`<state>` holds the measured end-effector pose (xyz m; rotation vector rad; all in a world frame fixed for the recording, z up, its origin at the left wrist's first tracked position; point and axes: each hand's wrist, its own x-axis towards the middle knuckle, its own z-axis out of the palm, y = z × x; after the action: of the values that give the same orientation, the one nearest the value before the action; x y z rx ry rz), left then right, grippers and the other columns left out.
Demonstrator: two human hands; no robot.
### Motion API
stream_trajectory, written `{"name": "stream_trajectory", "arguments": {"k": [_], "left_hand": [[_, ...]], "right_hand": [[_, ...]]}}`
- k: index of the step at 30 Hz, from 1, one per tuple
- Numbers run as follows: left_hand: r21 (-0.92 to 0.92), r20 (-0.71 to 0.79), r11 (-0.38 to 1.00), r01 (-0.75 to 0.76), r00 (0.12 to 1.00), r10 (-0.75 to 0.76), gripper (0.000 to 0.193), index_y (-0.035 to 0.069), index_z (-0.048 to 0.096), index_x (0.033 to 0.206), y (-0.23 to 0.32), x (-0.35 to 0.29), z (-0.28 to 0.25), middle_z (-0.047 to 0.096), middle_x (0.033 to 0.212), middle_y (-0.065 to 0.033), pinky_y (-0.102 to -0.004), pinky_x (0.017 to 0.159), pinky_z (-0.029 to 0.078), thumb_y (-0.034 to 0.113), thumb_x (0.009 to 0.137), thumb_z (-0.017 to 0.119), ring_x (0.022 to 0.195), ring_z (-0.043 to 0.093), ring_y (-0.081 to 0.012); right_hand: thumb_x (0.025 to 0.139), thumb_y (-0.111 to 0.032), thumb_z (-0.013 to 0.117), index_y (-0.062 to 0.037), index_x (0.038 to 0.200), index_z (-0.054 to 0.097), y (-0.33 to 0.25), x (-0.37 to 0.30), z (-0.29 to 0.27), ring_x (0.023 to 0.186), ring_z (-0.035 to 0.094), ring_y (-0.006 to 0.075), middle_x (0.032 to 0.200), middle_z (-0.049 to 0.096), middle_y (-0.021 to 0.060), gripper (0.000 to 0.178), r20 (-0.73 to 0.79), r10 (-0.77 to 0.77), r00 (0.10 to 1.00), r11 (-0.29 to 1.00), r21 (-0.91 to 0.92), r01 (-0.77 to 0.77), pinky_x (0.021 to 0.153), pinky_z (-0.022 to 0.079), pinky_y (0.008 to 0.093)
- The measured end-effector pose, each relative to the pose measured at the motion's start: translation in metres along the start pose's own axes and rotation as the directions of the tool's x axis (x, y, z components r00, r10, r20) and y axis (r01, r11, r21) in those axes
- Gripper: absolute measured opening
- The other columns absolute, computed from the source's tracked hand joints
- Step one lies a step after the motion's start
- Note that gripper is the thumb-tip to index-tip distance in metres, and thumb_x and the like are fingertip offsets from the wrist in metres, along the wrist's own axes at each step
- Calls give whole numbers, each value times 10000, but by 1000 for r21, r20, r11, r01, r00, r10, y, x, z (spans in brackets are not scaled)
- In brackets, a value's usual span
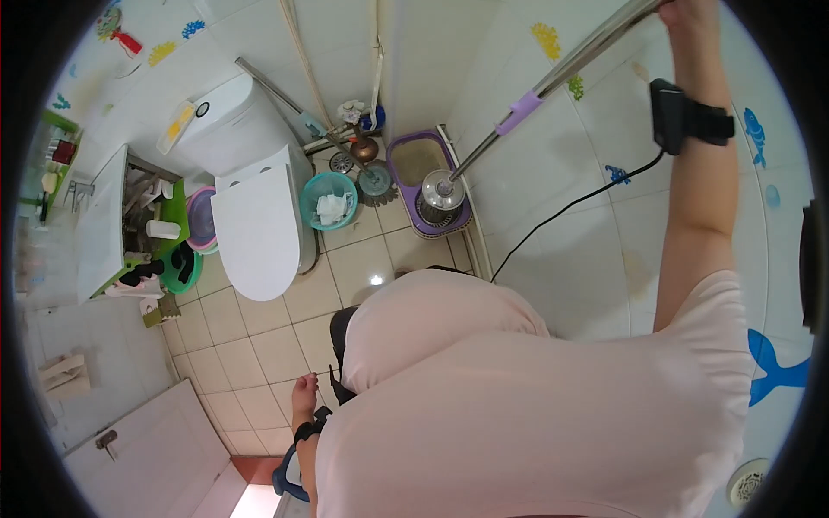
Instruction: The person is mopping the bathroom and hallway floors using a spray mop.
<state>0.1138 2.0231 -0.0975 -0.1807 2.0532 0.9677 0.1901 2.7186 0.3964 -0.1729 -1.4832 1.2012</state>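
From here the right hand (691, 12) grips the mop handle (561, 76) and the left hand (305, 390) hangs half-curled, seemingly empty, so I'd push straight down, keeping the purple bucket (401, 183) steady.

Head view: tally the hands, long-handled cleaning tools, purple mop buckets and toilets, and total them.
Hands: 2 (left hand, right hand)
Long-handled tools: 2 (purple-collared mop, turquoise-collared tool)
Purple mop bucket: 1
White toilet: 1
Total: 6
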Motion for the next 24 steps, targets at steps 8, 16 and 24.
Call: {"name": "stream_trajectory", "arguments": {"k": [8,16,24], "left_hand": [[401,61,871,-283,957,283,313,4,583,948,109,38,-12,627,817,-106,-286,720,447,298,855,530,797,585,-167],[304,424,538,-786,617,663,251,9,579,967,339,63,115,600,922,-152,-339,769,451,212,819,567,862,578,-281],[-25,457,20,-1000,6,889,435,77,448,1140,422,57,311,507,1090,-156,-355,854,411,105,744,628,1001,504,-322]], "right_hand": [[835,-344,573,-76,728,471,62,-88,13,392,382,73,483,392,-25,306,-101,-2,995,960,-280,-26,400,366,214],[881,-315,498,-58,817,473,37,-100,18,473,442,93,527,379,-7,266,353,177,919,948,189,-255,454,412,235],[918,-298,426,-111,763,440,26,-114,25,408,332,44,528,343,-53,243,662,216,718,913,123,-389,426,331,197]]}}
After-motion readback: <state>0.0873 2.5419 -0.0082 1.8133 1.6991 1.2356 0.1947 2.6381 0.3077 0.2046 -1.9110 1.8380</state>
